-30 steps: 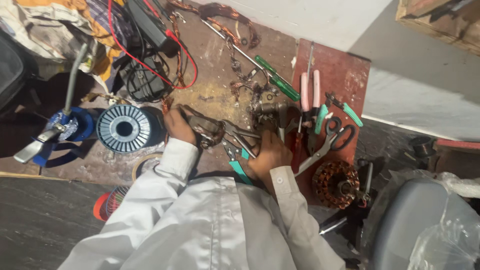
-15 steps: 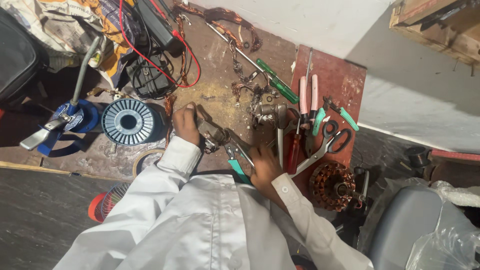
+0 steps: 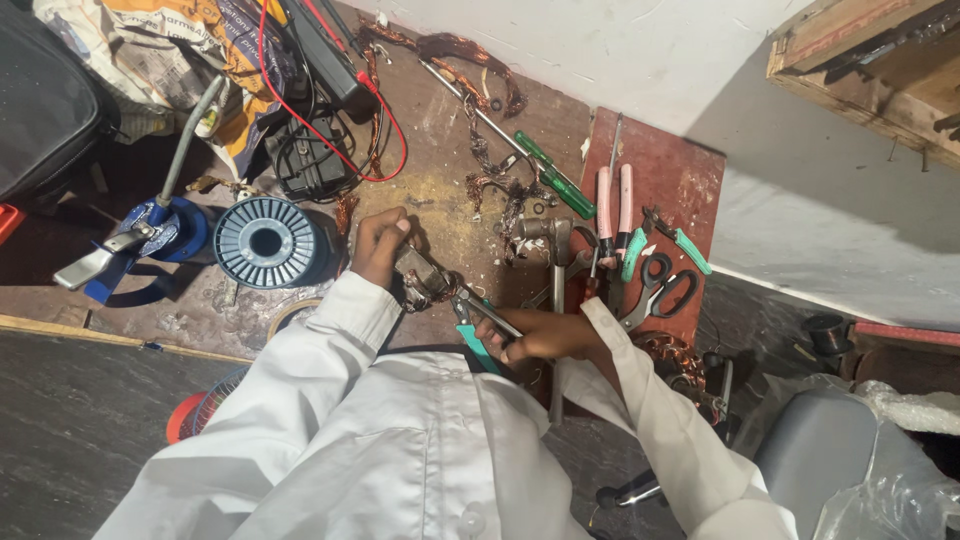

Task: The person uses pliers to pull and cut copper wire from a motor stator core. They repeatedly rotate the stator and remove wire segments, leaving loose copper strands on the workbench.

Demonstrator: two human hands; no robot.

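Workbench (image 3: 440,190): left hand (image 3: 380,245) grips metal part (image 3: 425,280); right hand (image 3: 540,335) holds pliers (image 3: 475,325).

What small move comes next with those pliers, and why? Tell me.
Probably squeeze and pull: the right hand holds green-handled pliers whose nose meets the small metal part, which the left hand steadies on the bench.

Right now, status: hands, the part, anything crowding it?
Left hand gripping small metal part. Right hand holding teal-handled pliers at it. Hammer and copper scraps close by.
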